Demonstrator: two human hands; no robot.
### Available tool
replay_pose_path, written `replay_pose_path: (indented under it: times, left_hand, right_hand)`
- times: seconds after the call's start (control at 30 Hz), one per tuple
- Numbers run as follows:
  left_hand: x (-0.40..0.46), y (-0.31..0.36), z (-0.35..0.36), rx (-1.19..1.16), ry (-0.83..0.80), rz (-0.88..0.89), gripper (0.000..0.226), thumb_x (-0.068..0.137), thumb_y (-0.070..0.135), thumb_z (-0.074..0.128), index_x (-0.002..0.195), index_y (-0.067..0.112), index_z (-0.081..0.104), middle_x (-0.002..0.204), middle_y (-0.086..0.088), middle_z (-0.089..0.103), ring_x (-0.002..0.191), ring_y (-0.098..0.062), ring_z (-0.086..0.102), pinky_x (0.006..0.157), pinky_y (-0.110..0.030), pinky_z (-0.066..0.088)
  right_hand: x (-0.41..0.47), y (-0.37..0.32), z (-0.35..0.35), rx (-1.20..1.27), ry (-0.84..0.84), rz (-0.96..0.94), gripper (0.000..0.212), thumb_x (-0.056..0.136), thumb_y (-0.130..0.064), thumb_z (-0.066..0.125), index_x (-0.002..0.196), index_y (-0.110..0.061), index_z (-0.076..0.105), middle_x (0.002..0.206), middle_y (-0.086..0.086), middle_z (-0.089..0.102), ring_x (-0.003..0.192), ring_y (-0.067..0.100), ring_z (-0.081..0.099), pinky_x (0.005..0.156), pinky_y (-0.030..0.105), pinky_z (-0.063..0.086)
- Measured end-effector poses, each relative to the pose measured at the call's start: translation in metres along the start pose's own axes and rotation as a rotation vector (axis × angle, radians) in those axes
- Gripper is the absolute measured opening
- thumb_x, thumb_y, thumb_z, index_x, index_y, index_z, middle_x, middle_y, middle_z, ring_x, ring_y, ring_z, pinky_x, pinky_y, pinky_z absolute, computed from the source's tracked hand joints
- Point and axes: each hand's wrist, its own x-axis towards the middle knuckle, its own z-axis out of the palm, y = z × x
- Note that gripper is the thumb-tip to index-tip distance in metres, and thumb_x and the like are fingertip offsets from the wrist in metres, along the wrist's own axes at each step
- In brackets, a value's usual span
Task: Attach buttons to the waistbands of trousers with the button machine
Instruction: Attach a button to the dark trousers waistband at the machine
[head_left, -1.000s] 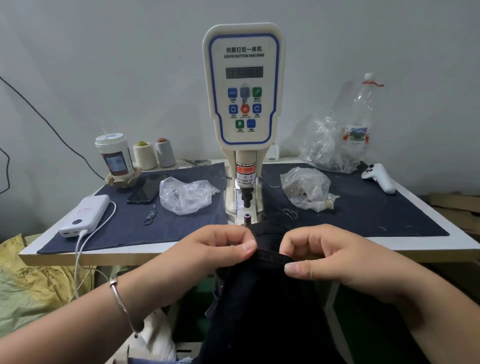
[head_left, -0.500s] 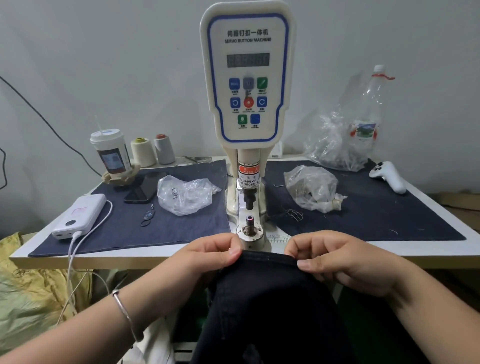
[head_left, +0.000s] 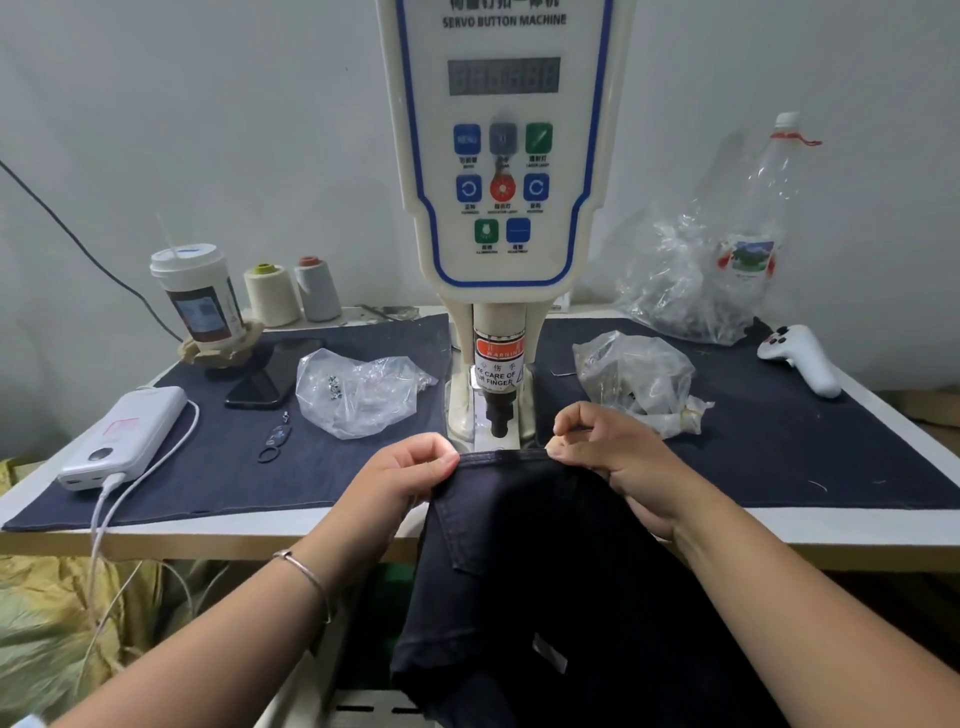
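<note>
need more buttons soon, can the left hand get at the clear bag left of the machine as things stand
Probably yes, once it lets go: the left hand pinches the waistband, and the clear bag lies just beyond it on the mat with nothing between.

White table w/ dark denim mat, button machine, plastic bags.

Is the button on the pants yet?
Not yet. No button shows on the dark navy trousers. Both hands, left hand and right hand, pinch the waistband beneath the cream button machine punch. Pressing the button is left.
</note>
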Motion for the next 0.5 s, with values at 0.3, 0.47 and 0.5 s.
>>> replay_pose_path:
  times: [0.3, 0.47, 0.5]
  left_hand:
    - [0.014, -0.014, -0.01, -0.096, -0.01, -0.039, 0.019, 0.086, 0.021, 0.062, 0.067, 0.019, 0.059, 0.061, 0.006, 0.053, 0.051, -0.003, 0.047, 0.046, -0.012, 0.037]
    - [0.015, -0.016, -0.008, -0.09, -0.025, -0.02, 0.022, 0.087, 0.019, 0.06, 0.066, 0.02, 0.058, 0.058, 0.01, 0.053, 0.048, 0.001, 0.046, 0.045, -0.009, 0.035]
    - [0.015, -0.016, -0.009, -0.094, -0.028, -0.021, 0.021, 0.087, 0.02, 0.059, 0.066, 0.021, 0.059, 0.059, 0.01, 0.053, 0.049, 0.001, 0.046, 0.046, -0.009, 0.035]
  right_hand:
    - [0.016, 0.015, -0.001, 0.049, 0.006, -0.074, 0.025, 0.085, 0.007, 0.06, 0.083, -0.014, 0.046, 0.06, -0.008, 0.054, 0.058, 0.004, 0.046, 0.059, 0.012, 0.041]
    - [0.019, 0.024, -0.003, 0.163, -0.046, -0.061, 0.025, 0.085, 0.008, 0.057, 0.085, -0.014, 0.045, 0.063, -0.004, 0.054, 0.058, 0.007, 0.047, 0.057, 0.014, 0.043]
    - [0.019, 0.027, -0.003, 0.206, -0.06, -0.053, 0.025, 0.084, 0.009, 0.056, 0.085, -0.014, 0.045, 0.063, -0.004, 0.053, 0.056, 0.007, 0.046, 0.055, 0.015, 0.042]
